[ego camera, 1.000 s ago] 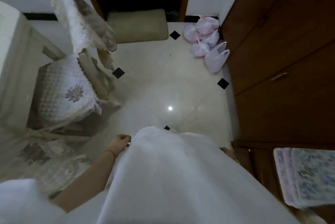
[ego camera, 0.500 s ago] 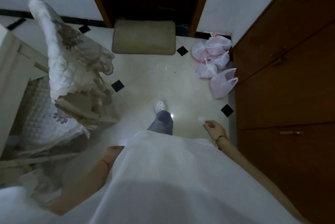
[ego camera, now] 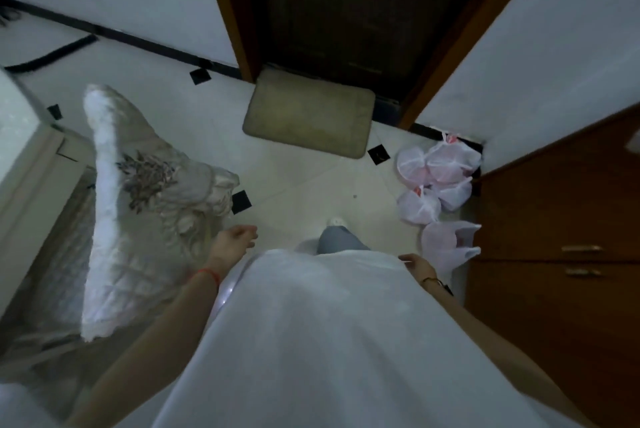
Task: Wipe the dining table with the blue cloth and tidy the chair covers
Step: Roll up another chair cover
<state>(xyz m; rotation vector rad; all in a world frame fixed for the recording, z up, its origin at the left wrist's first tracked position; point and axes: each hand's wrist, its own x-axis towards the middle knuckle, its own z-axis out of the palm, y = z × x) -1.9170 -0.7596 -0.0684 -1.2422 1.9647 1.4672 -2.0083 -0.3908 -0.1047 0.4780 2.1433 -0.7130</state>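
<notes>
A chair with a white quilted, flower-embroidered cover (ego camera: 114,206) stands at the left, its back draped and its seat mostly hidden under the back. My left hand (ego camera: 233,240) hangs beside the chair back, just right of the cover's frilled edge, fingers loosely curled and holding nothing. My right hand (ego camera: 415,266) hangs at my right hip, fingers relaxed, empty. The edge of the pale dining table (ego camera: 17,136) shows at the far left. No blue cloth is in view.
A beige door mat (ego camera: 308,117) lies before a dark doorway ahead. Several pink-white plastic bags (ego camera: 436,178) sit on the floor at the right, next to a brown wooden cabinet (ego camera: 561,240). White tiled floor lies between chair and cabinet.
I have walked forward towards the doorway; the chair has slid nearer on my left. My left hand has swung up beside the chair cover, and my right hand has dropped back to my hip.
</notes>
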